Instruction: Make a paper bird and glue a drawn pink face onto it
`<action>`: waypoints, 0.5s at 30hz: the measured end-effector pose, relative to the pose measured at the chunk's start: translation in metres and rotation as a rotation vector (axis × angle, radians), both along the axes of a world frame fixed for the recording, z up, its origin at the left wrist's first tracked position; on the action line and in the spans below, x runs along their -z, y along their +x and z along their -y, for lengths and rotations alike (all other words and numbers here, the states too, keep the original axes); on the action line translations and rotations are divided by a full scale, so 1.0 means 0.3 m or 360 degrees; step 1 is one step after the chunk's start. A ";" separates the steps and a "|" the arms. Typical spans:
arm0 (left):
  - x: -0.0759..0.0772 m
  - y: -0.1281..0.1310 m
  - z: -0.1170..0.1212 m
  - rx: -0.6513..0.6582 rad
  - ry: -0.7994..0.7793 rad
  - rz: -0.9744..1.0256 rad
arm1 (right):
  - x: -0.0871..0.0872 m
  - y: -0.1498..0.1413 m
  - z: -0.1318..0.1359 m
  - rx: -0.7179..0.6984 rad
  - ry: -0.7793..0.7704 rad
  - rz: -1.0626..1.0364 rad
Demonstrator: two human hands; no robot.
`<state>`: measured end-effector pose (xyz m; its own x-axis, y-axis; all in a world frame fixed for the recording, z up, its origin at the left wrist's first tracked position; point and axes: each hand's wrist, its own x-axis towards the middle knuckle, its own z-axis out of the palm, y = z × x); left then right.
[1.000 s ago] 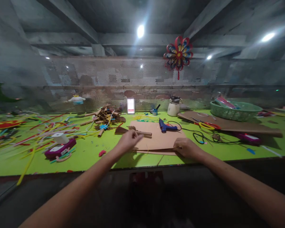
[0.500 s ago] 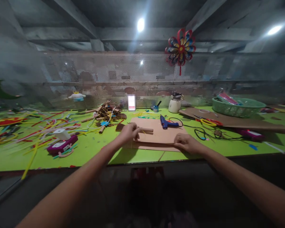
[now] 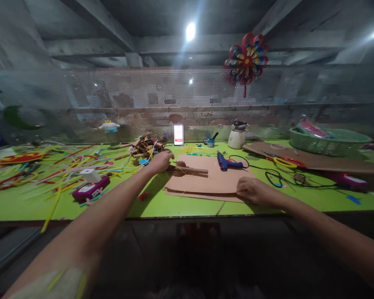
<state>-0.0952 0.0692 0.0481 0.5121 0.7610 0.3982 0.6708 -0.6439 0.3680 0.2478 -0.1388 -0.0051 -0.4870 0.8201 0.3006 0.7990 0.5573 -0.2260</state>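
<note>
Right grip [image 3: 251, 190] pinched brown cardboard [image 3: 215, 184], blue glue gun [image 3: 228, 163] beyond it
Left grip [image 3: 163, 160], hold unclear, was beside a brown tube [image 3: 197, 171].

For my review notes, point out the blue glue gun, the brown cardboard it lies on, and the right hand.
Blue glue gun [image 3: 227, 163], head view: middle of its body.
Brown cardboard [image 3: 212, 184], head view: bare surface near the front edge.
Right hand [image 3: 254, 190], head view: back of the hand.
</note>
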 end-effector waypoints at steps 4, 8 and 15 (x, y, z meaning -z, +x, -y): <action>-0.030 0.020 0.097 0.0224 -0.0005 -0.0218 | 0.038 -0.001 0.019 0.0070 -0.0012 -0.0208; 0.020 0.100 0.271 0.0605 -0.0154 -0.0359 | 0.058 0.009 0.027 0.0162 -0.0131 -0.0500; 0.112 0.200 0.380 0.0820 -0.0031 -0.0322 | 0.018 0.035 -0.008 0.0247 -0.0396 -0.0588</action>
<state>-0.0352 -0.0447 0.0145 0.8851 0.3979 0.2414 0.3292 -0.9019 0.2797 0.2584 -0.1363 -0.0105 -0.2501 0.9439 0.2158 0.7093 0.3303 -0.6227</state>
